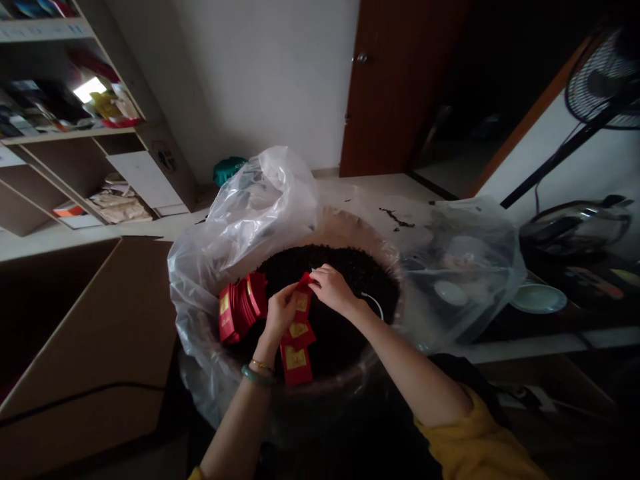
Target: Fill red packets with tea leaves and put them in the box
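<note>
A round tray [345,381] lined with a clear plastic bag [250,213] holds a heap of dark loose leaves [340,287]. My left hand [280,312] and my right hand [331,288] both pinch the top of a small red packet with a gold label [302,293] above the heap. More red packets [297,353] hang or lie just below my left hand. A stack of the same red packets [240,310] stands on edge at the left of the tray. A green bangle and a thin bracelet sit on my left wrist.
A brown cardboard box [85,333] stands open at the left. Shelves [65,133] with clutter fill the far left. At the right are a white dish [537,299], a kettle [575,227] and a fan [605,80]. A wooden door [395,87] is behind.
</note>
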`<state>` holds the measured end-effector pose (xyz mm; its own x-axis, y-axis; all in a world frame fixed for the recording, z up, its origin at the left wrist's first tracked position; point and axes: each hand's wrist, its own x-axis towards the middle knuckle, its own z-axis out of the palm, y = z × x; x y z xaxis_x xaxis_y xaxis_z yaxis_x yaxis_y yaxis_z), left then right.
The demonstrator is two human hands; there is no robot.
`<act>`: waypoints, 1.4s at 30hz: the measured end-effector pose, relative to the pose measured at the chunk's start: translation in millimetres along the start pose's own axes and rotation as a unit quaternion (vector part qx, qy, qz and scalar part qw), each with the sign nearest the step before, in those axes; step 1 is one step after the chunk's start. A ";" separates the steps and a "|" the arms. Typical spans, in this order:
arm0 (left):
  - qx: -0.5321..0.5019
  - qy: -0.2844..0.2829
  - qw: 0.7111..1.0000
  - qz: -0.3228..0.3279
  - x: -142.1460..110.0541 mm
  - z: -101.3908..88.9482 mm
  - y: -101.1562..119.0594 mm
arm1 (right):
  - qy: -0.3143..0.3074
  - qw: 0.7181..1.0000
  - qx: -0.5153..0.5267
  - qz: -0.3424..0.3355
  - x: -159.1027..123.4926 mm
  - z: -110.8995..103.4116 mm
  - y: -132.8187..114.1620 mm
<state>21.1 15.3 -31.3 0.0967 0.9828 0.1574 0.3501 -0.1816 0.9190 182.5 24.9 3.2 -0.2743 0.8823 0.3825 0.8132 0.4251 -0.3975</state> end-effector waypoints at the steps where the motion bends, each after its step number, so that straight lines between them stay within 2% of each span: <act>1: 0.027 -0.011 1.000 -0.001 -2.5 -3.0 4.3 | -0.006 1.000 0.015 0.020 0.7 -0.8 0.3; 4: 0.124 -0.039 0.991 -0.017 -10.5 -12.6 17.0 | -0.019 0.996 0.065 0.062 1.9 -4.6 -1.4; 7: 0.187 -0.069 0.980 -0.016 -12.9 -19.4 23.4 | -0.037 0.989 0.121 0.075 2.2 -8.1 -5.9; 12: 0.161 -0.090 0.983 0.024 -2.2 -24.1 22.1 | 0.000 0.975 0.204 0.089 2.9 -11.9 -8.7; 14: 0.127 -0.092 0.987 0.028 1.9 -24.9 21.4 | -0.030 0.951 0.294 0.096 3.8 -13.0 -5.2; 17: 0.086 -0.117 0.989 0.016 3.8 -23.4 20.2 | -0.115 0.893 0.416 0.126 5.5 -12.6 3.4; 19: 0.029 -0.132 0.991 -0.011 3.4 -20.4 18.6 | -0.131 0.882 0.430 0.142 6.5 -11.2 8.3; 21: -0.072 -0.122 0.988 -0.057 3.2 -17.5 16.6 | -0.088 0.904 0.396 0.138 7.3 -10.2 10.1; 23: -0.204 -0.098 0.967 -0.117 3.9 -16.4 15.1 | -0.030 0.924 0.362 0.120 7.7 -10.6 8.7; 25: -0.319 -0.071 0.930 -0.169 5.0 -17.5 15.1 | -0.007 0.922 0.374 0.102 7.6 -12.3 4.9; 27: -0.382 -0.045 0.902 -0.194 5.7 -19.6 17.1 | -0.030 0.903 0.419 0.095 6.7 -14.3 0.7; 30: -0.376 -0.020 0.905 -0.200 5.2 -23.2 23.0 | -0.105 0.879 0.456 0.088 4.3 -15.8 -3.6; 33: -0.321 -0.045 0.925 -0.200 4.3 -26.8 28.6 | -0.164 0.858 0.478 0.087 2.1 -14.0 -4.9; 36: -0.287 -0.059 0.938 -0.183 5.8 -28.5 29.0 | -0.148 0.849 0.494 0.112 1.7 -11.4 -4.9; 39: -0.288 -0.004 0.944 -0.162 9.4 -26.8 25.2 | -0.119 0.841 0.516 0.113 2.0 -10.8 -4.5; 42: -0.289 0.034 0.945 -0.149 12.4 -24.2 22.1 | -0.138 0.827 0.533 0.116 1.0 -12.0 -4.3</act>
<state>7.5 24.3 -0.3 0.0078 0.9909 -0.1342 -0.2170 0.1327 0.9671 184.9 21.5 15.3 -0.4010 0.9149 0.0458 -0.0135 0.0441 -0.9989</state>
